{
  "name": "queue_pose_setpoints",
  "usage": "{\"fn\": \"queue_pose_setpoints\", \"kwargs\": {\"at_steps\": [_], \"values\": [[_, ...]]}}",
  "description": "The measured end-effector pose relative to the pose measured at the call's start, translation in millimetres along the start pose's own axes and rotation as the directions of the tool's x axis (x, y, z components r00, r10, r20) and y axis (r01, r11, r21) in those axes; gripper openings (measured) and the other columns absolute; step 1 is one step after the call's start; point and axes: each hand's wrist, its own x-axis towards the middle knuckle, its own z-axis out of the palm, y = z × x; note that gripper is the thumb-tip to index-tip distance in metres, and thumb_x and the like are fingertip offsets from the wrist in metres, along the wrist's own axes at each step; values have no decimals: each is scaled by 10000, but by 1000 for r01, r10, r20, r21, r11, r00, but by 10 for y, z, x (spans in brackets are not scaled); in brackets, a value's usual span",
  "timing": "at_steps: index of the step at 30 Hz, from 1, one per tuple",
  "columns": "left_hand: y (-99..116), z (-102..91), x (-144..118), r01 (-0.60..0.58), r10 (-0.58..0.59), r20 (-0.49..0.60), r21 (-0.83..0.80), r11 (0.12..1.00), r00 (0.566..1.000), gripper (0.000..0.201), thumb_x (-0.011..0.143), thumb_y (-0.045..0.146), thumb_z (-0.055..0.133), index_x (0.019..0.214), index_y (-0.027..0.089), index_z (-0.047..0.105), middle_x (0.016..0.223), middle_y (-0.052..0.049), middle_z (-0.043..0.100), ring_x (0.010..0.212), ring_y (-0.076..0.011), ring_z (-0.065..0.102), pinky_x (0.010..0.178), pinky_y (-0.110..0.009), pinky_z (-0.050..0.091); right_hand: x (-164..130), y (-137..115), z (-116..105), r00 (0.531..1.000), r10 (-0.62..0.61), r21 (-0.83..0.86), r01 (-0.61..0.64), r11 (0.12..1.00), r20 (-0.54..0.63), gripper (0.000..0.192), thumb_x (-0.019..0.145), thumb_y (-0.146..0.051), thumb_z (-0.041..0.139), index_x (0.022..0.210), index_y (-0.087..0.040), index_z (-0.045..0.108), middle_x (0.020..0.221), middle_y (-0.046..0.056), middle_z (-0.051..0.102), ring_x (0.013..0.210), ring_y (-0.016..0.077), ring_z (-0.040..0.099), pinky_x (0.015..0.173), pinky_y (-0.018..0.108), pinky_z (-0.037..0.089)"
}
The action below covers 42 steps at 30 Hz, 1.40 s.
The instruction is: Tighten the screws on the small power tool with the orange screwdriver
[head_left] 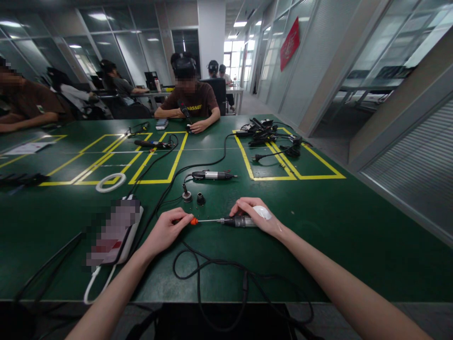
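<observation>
My left hand [169,230] is closed on the orange handle of a screwdriver [194,221], most of which my fingers hide. Its thin metal shaft points right and meets the collar at the front end of an electric screwdriver [231,221]. That tool lies level, just above or on the green table; I cannot tell which. Around its grey body curls my right hand [260,216], with a white patch on its back. Beyond my hands stand a round metal part [187,195] with a black top and a black cone-shaped cap [201,199].
A second electric screwdriver [212,175] lies behind the small parts. Black cables [205,259] loop in front of my hands. To the left are a power strip [132,231] and a white ring [110,182]. A cable pile [260,130] sits back right; a co-worker [198,101] sits opposite.
</observation>
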Motion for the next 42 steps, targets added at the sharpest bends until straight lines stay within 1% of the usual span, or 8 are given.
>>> {"fn": "queue_pose_setpoints", "kwargs": {"at_steps": [4,8,15,20,24,29,36,42], "values": [[43,19,-9,56,-55,15,-29,998,998,402,931,495,563,810,162,753,749,-24,699,698,-145,589,669,-240,445,2,-1,-6,1000,0,-6,0,1000,6,629,939,-735,539,745,-184,769,836,95,791,831,237,704,808,348,529],[75,38,-28,75,-73,25,-53,996,997,342,873,496,644,802,163,679,687,17,610,640,-117,522,599,-218,400,6,9,-15,1000,-4,-17,4,1000,11,613,958,-706,532,758,-180,774,839,94,787,831,233,702,806,344,528],[33,12,-35,34,-28,58,-94,995,998,262,835,423,706,826,163,678,816,-19,699,763,-147,642,738,-256,499,5,10,-16,1000,-6,-18,6,1000,13,594,962,-688,539,756,-184,776,844,90,793,823,229,700,805,344,528],[10,7,-18,-50,50,23,9,999,998,355,914,473,633,782,178,780,823,-54,729,775,-165,665,721,-262,484,5,18,-8,1000,6,3,-6,1000,9,589,952,-693,548,749,-187,769,840,92,789,834,234,702,812,347,530],[19,27,-11,-18,17,29,51,999,999,404,942,498,581,799,186,795,772,-38,731,734,-159,658,685,-252,458,3,12,-6,1000,13,-1,-13,1000,5,589,947,-700,548,745,-191,766,829,90,782,826,234,693,797,349,528],[-35,62,-26,-21,14,37,187,982,999,413,985,498,527,806,189,735,760,-13,717,727,-155,656,686,-246,438,-1,1,-7,1000,18,0,-18,1000,10,592,945,-705,548,747,-190,762,849,90,786,845,238,698,818,356,530],[-126,125,-38,-172,183,36,550,817,982,453,1075,421,382,775,201,639,772,-13,619,718,-141,589,652,-239,389,-1,-4,-16,1000,21,-19,-21,1000,9,597,947,-696,543,759,-179,772,840,95,785,813,230,689,790,343,533],[-53,129,-51,-185,189,48,534,825,981,330,1038,445,459,845,215,595,799,-16,672,741,-169,631,655,-258,404,0,-8,-12,1000,18,-22,-18,1000,7,585,951,-689,542,755,-188,775,835,91,786,811,234,688,790,350,532]]}}
